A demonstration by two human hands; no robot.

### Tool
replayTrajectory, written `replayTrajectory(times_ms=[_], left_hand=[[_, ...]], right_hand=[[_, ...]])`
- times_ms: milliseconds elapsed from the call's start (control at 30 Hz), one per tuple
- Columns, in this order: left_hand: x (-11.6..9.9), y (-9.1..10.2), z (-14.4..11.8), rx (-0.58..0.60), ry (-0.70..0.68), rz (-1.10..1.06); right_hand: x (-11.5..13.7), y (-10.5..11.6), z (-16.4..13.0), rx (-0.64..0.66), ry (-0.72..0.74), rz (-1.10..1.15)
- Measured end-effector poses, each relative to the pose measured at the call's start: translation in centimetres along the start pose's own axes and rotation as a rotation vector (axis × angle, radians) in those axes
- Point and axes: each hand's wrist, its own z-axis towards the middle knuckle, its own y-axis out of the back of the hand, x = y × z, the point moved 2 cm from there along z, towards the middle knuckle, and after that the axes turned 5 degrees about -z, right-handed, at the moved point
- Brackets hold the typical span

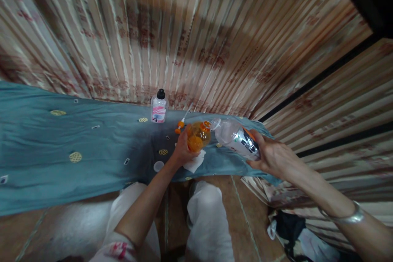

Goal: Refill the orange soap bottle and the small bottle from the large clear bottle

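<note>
Head view, landmark the orange bottle (196, 142). Teal cloth (37, 143): spreading beneath and left of it. Pink-labelled bottle (159, 110), black-capped: upright, to its left and behind. Small whitish disc (159, 166): left, nearer you. Orange pump top (180, 125): just left. Your left hand (183, 147): closed round the landmark, above the cloth. White paper (195, 163): just below. Clear bottle (236, 137): right, tilted, neck at the landmark's mouth; contact unclear. Your right hand (270, 153): wrapped about the clear bottle's base.
</note>
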Motion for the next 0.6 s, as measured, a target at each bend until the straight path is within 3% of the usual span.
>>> replayTrajectory(times_ms=[600], left_hand=[[-0.35,-0.14,0.0,-0.008,0.006,0.046]], right_hand=[[0.32,-0.11,-0.03,-0.064,0.014,-0.004]])
